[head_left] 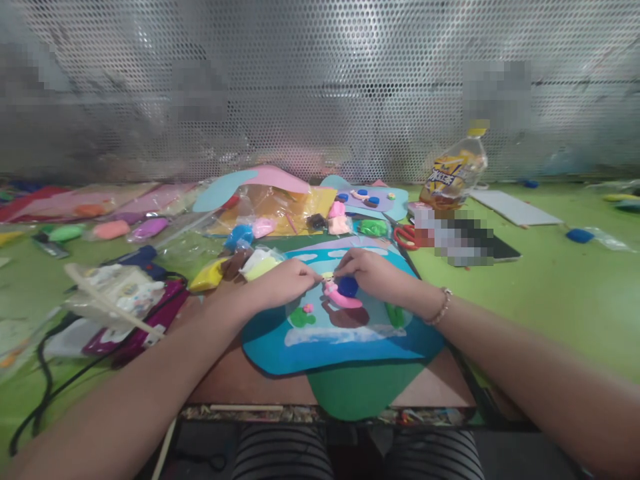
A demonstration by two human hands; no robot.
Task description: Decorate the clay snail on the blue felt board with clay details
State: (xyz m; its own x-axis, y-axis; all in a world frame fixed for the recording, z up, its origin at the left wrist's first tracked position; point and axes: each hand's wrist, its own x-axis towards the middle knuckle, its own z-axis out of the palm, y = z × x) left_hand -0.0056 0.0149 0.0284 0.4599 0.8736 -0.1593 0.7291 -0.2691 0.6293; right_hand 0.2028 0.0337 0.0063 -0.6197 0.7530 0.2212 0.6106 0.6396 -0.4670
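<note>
Clay bit (327,275) pinched between left hand (285,283) and right hand (370,273), both closed on it; pink figure (343,299) just below.

The desk (550,293) was light green. A blue felt board (280,347) carried a pale blue panel (345,327), a pink clay piece (343,298) and a dark blue clay ball (348,287). The scissors (406,235) had red handles, the bottle (453,175) a yellow cap, and the trousers (280,453) were striped black and grey.

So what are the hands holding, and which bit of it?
The left hand and right hand pinch a small pale piece by its two ends with their fingers, just above the pink clay shape.
</note>
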